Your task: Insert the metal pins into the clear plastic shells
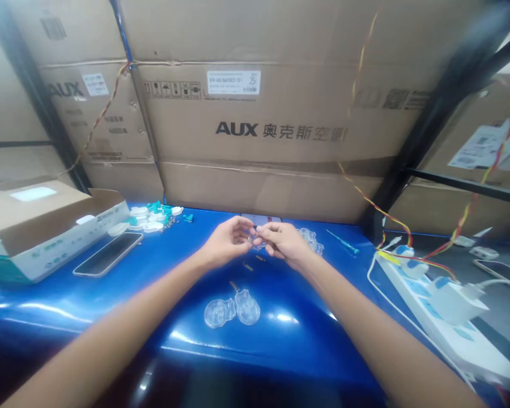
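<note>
Clear and almost colourless, the small plastic piece sat pinched between both hands just above the far middle of the blue bench. Fingertips covered so much of it that its long axis and the way it pointed could not be told; only a glint of rounded, see-through edge showed. The left hand came in from the left with the forearm stretched forward and the wrist bent inward, its grip closed on the piece, thumb over forefinger. The right hand mirrored it, knuckles up, its grip likewise pressed onto the same piece, so that the fingertips of the two hands touched. Nearer the bench's front edge, between the forearms, lay two clear rounded shells side by side and touching, with small metal pins between them and the hands. Just beyond the right hand was a heap of clear pieces, and past that a thin teal tool. A phone lay screen up to the left, beside an open cardboard box; a white power strip ran along the right.
</note>
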Available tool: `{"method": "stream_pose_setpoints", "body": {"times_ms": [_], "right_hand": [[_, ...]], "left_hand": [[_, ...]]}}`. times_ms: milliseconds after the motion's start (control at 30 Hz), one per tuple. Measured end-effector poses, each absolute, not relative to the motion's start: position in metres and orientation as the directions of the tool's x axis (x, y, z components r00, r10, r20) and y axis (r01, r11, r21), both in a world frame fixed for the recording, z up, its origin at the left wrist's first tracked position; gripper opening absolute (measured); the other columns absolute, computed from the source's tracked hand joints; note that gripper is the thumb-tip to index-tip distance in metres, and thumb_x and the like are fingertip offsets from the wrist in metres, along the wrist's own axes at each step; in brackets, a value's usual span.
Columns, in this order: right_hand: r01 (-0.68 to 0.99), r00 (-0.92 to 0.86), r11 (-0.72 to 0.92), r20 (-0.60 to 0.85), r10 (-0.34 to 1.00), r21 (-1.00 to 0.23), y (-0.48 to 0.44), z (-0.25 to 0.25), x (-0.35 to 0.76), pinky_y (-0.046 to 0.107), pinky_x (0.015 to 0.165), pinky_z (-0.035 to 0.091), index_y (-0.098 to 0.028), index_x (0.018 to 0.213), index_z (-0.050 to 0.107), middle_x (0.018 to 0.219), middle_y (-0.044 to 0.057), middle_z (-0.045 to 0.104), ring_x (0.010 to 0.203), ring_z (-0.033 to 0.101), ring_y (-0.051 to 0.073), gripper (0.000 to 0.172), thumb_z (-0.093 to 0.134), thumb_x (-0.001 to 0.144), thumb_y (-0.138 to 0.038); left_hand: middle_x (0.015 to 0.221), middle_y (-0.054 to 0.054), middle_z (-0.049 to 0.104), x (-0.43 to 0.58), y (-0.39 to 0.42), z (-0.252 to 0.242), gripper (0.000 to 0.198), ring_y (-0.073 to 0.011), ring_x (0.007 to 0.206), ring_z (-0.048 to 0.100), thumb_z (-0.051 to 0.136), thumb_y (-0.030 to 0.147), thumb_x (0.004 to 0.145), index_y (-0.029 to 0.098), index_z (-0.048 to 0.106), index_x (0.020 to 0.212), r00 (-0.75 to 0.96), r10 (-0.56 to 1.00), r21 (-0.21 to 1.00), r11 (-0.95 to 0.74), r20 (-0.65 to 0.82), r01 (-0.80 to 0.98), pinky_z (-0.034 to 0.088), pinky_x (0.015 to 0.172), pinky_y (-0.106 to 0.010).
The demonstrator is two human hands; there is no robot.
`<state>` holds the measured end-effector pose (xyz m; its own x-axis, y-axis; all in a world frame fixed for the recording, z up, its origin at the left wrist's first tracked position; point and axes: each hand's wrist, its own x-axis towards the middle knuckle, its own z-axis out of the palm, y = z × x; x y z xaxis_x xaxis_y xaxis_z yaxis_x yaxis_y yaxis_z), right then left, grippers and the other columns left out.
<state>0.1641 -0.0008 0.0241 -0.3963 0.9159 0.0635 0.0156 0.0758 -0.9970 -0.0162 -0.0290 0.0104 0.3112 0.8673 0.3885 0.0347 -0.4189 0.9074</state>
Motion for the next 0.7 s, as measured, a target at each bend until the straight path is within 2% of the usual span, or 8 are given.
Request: {"method": "stream_pose_setpoints", "body": {"times_ms": [267,533,700], "right_hand": [[0.170,-0.423,0.308,0.213,0.881,-0.936,-0.0037,0.0278,0.1651,0.020,0.038,0.038,-0.015,0.070,0.065,0.061,0.004,0.070,0.037,0.051,0.008,0.034,0.068,0.073,-0.048],[0.182,-0.402,0.359,0.264,0.877,-0.915,-0.0028,0.0269,0.1629,0.021,0.041,0.040,-0.015,0.070,0.062,0.057,0.003,0.067,0.040,0.054,0.010,0.033,0.066,0.075,-0.048],[0.228,-0.400,0.403,0.292,0.869,-0.886,0.0000,0.0265,0.1673,0.020,0.039,0.033,-0.016,0.061,0.058,0.048,-0.002,0.057,0.037,0.044,0.008,0.037,0.063,0.076,-0.050]], "left_hand": [[0.098,-0.008,0.064,-0.0147,-0.0268,0.0040,0.045,-0.0166,0.086,0.064,0.076,0.021,0.068,0.015,0.054,0.107,0.304,0.865,0.894,-0.441,0.400,0.077,0.050,0.081,-0.031],[0.096,-0.008,0.063,-0.0145,-0.0269,0.0059,0.045,-0.0157,0.084,0.064,0.077,0.018,0.067,0.014,0.053,0.105,0.273,0.877,0.904,-0.423,0.395,0.051,0.050,0.080,-0.031],[0.098,-0.008,0.064,-0.0145,-0.0274,0.0090,0.049,-0.0159,0.087,0.063,0.080,0.018,0.062,0.014,0.054,0.103,0.265,0.903,0.940,-0.338,0.338,-0.046,0.049,0.084,-0.032]]}}
